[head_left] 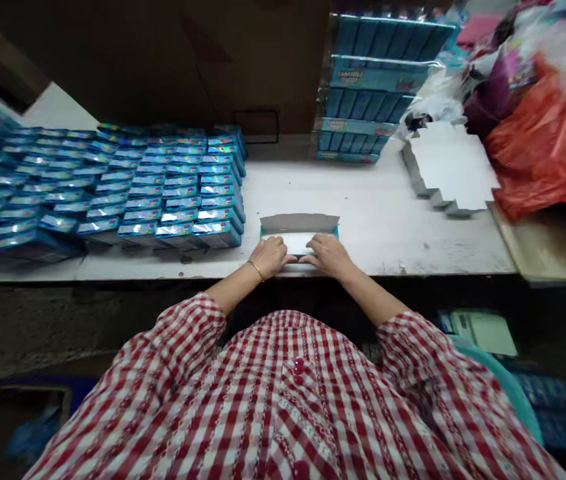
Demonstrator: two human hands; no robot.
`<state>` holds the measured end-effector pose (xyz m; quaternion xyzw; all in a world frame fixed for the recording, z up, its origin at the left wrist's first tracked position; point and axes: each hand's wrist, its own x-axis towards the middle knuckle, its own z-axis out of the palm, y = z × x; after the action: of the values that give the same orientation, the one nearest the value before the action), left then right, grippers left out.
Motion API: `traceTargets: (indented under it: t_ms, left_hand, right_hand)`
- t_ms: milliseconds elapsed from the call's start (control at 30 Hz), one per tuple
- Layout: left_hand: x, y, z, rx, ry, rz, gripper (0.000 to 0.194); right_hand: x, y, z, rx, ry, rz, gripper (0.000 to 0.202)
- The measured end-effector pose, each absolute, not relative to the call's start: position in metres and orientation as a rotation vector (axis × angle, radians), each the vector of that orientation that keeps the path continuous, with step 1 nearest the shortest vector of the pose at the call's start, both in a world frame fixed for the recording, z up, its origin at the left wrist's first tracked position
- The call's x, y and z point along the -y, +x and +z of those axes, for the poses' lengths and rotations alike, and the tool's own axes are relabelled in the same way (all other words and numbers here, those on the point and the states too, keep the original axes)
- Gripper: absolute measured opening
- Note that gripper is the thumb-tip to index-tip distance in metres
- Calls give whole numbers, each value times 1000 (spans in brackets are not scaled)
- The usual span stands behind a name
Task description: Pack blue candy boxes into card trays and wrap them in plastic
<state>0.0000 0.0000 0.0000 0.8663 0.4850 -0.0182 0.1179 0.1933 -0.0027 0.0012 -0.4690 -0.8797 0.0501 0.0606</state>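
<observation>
Open carton (295,243): near edge of surface (283,180); rear flap (300,223) raised, closure incomplete.
Left hand (269,256), right hand (330,255): thumbs and fingers pinching front wall.
Blue boxes (177,193): rowed outside carton.
White card stack (455,163): flat, unfolded.

Worktable (283,190): rows of small boxes (163,190) at left, open carton (300,223) near front edge, centre. Wrapped display packs (367,87) behind and right of carton; stack of carton blanks (455,167) farther right, plastic bags (547,147) beyond.
</observation>
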Motion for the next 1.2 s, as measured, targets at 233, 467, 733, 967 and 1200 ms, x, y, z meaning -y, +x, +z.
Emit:
traceTargets:
  t_ms: [233,467,733,967,1200]
  left_hand:
    - [-51,-8,29,-1784,2344,564,43]
    - [-87,-14,13,-1379,2285,-193,37]
    - [-79,-7,11,-1321,2621,-483,31]
    - [-63,-5,1,-1393,2696,-499,32]
    - [-36,-9,4,-1654,2391,-362,36]
  right_hand:
    - [-50,206,15,2629,-1691,-80,32]
    - [-40,224,2,2723,-1477,232,38]
    - [-70,213,12,2934,-1654,432,29]
    - [-59,196,1,3012,-1486,-28,31]
    - [-54,219,-6,2232,-1659,227,39]
